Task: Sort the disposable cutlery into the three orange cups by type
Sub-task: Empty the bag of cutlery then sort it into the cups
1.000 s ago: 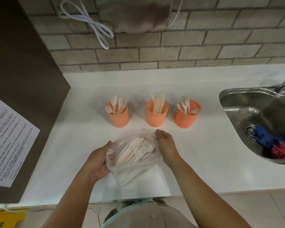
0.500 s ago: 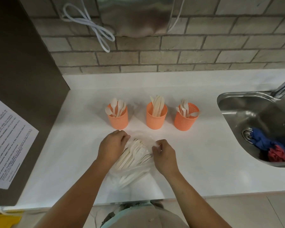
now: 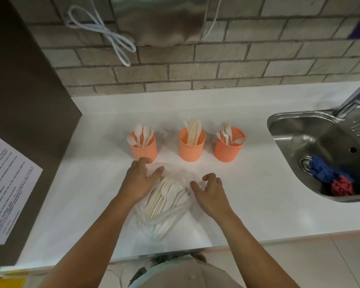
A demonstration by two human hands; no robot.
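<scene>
The heap of pale disposable plastic cutlery (image 3: 166, 194) lies on a crumpled clear plastic bag (image 3: 160, 223) at the white bench's (image 3: 258, 194) front edge. These look light, stiff, slippery pieces, best pinched by the handles. The left hand (image 3: 140, 179) spreads open at the heap's edge, and the right hand (image 3: 211, 194) hovers loosely curled, empty. Three perforated orange cups (image 3: 192, 147) stand behind, with a steel sink (image 3: 289, 129) to the right.

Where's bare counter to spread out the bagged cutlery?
Widest bare counter: between right hand and sink. Also left of the left hand toward the dark panel, and behind the cups up to the brick wall. Crowded: between cups and bag, around both hands.
</scene>
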